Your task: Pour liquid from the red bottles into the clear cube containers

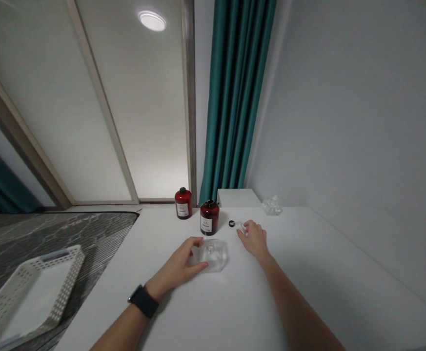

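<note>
A clear, angular glass container (pixel 216 257) with a round opening rests on the white table. My left hand (pixel 179 263), wearing a dark wristwatch, grips its left side between thumb and fingers. Farther right, my right hand (pixel 254 240) has its fingertips closed on a small clear piece (pixel 241 227), perhaps a stopper; the fingers partly cover it. Just left of that piece lies a small black ring (pixel 232 224). Behind the container stand a dark red bottle (pixel 209 214) with a white label and, farther back to the left, a similar red bottle (pixel 183 202) with a black cap.
A white box (pixel 238 197) stands at the table's back edge, with a clear faceted object (pixel 272 205) to its right. A white perforated basket (pixel 68 278) sits lower left, beyond the edge of the table (pixel 213 312). Wall and teal curtain (pixel 234 97) bound the back.
</note>
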A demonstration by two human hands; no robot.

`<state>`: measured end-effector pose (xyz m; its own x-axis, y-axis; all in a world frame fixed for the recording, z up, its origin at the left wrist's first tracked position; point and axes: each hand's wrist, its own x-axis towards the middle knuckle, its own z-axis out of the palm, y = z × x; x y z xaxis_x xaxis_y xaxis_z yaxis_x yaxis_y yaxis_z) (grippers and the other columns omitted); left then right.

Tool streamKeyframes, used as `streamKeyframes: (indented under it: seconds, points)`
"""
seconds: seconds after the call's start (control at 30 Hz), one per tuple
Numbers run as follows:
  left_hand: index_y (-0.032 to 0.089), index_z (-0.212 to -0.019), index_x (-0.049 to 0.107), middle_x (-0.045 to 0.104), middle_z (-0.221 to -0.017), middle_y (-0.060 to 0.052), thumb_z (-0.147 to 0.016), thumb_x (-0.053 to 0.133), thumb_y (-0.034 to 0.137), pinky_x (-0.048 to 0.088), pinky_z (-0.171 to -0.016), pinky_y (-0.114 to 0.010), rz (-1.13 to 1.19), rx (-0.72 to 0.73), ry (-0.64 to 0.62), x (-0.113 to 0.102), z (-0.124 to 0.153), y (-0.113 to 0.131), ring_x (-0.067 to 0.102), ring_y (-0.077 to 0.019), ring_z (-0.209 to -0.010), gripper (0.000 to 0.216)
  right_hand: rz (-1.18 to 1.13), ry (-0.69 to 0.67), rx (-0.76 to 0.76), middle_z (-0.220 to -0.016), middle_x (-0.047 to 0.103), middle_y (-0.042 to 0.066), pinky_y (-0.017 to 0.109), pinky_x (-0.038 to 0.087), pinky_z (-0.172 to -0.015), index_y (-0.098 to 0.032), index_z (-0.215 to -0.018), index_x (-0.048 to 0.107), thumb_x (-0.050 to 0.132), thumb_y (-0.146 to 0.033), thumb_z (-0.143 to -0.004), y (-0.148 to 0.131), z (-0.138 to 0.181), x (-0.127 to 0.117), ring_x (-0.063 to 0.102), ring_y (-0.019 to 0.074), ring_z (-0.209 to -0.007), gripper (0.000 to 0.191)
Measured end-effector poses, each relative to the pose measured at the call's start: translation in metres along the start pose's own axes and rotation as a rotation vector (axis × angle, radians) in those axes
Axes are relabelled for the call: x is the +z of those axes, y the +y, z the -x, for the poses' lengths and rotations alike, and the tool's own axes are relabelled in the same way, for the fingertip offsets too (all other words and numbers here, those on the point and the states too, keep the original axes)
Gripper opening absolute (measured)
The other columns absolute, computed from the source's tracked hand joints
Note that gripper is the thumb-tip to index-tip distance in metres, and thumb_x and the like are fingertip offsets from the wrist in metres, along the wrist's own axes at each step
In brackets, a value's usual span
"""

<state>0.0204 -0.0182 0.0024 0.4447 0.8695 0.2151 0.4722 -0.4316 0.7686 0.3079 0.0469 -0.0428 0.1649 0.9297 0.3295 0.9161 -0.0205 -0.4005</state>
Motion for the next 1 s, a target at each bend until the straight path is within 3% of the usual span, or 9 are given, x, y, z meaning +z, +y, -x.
streamKeyframes:
  seconds: [0.27, 0.63, 1.0]
  points:
    - [0.021, -0.127, 0.050, 0.062, -0.124, -0.011, -0.082, 0.070, 0.029, 0.051, -0.090, -0.042, -0.003, 0.023, 0.001, 0.0006, 0.0004, -0.0048, 0.060, -0.0266, -0.108, 0.050, -0.030, -0.005, -0.029, -0.096, 0.069, 0.004, 0.034, 0.034, -0.084, -0.022, -0.094, 0.058, 0.063, -0.034, -0.086, 0.0067, -0.0004, 0.0012, 0.060, 0.0240, -0.097, 0.015]
    - [0.021, -0.128, 0.049, 0.062, -0.124, -0.010, -0.083, 0.069, 0.028, 0.050, -0.090, -0.041, 0.002, 0.024, 0.003, 0.0008, 0.0005, -0.0048, 0.059, -0.0260, -0.109, 0.050, 0.011, 0.039, 0.089, -0.095, 0.069, 0.007, 0.036, 0.034, -0.081, -0.021, -0.089, 0.055, 0.063, -0.037, -0.085, 0.0097, -0.0070, 0.0078, 0.058, 0.0282, -0.099, 0.019]
    - [0.021, -0.126, 0.051, 0.062, -0.123, -0.010, -0.082, 0.070, 0.029, 0.051, -0.090, -0.041, -0.003, 0.013, 0.005, -0.0009, 0.0008, -0.0006, 0.060, -0.0260, -0.106, 0.049, 0.002, 0.016, 0.076, -0.098, 0.069, 0.007, 0.037, 0.035, -0.084, -0.021, -0.088, 0.059, 0.061, -0.039, -0.087, 0.0068, -0.0044, 0.0043, 0.058, 0.0284, -0.102, 0.018]
